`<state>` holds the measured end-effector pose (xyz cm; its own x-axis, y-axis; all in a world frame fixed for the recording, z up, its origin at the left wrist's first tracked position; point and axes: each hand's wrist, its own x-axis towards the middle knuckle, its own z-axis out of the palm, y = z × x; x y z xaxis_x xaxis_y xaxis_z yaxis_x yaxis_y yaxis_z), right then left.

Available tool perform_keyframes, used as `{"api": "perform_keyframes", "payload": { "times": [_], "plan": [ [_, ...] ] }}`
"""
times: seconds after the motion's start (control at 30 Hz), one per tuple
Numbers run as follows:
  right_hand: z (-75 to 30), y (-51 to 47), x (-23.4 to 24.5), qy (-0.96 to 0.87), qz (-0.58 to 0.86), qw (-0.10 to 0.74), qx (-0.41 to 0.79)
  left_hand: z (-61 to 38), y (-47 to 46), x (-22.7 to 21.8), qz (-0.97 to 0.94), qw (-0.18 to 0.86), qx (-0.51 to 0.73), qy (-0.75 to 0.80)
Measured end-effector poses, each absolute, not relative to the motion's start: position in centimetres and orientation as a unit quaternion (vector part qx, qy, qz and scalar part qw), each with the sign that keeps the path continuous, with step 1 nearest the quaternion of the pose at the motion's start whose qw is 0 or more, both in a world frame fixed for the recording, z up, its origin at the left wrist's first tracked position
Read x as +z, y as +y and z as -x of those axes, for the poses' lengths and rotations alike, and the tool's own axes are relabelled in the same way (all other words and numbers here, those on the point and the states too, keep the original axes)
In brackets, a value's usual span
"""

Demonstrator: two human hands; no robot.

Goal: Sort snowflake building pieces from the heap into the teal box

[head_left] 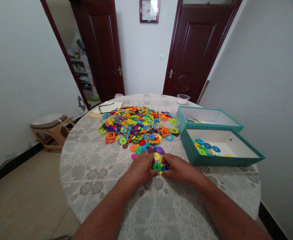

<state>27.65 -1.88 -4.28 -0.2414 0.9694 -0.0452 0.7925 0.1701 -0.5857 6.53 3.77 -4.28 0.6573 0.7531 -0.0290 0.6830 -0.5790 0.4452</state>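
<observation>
My left hand (141,169) and my right hand (178,168) rest knuckles-up on the round table (93,173), fingers curled in toward each other. Between them they pinch a small cluster of plastic snowflake pieces (158,166), green in front with yellow and blue behind. Just beyond my fingers lie a few loose pieces, then a big heap of multicoloured snowflake pieces (136,126) in the middle of the table.
Two teal boxes stand at the right: the near box (199,158) holds several blue, green and yellow pieces, the far box (184,121) only a few. Glasses on paper (108,107) and a small clear bowl (183,98) sit at the far edge. A stool (50,126) stands left.
</observation>
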Motion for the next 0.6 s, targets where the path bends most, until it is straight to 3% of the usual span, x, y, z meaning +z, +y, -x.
{"api": "perform_keyframes", "payload": {
  "times": [0.37, 0.6],
  "plan": [
    [-26.2, -1.8, -4.5, -0.743, 0.531, 0.268, 0.308, -6.1, 3.8, -4.7, -0.888, 0.253, 0.108, 0.367],
    [-25.4, -1.8, -4.7, -0.756, 0.535, 0.285, 0.249, -5.7, 4.2, -4.9, -0.896, 0.248, 0.107, 0.354]
  ]
}}
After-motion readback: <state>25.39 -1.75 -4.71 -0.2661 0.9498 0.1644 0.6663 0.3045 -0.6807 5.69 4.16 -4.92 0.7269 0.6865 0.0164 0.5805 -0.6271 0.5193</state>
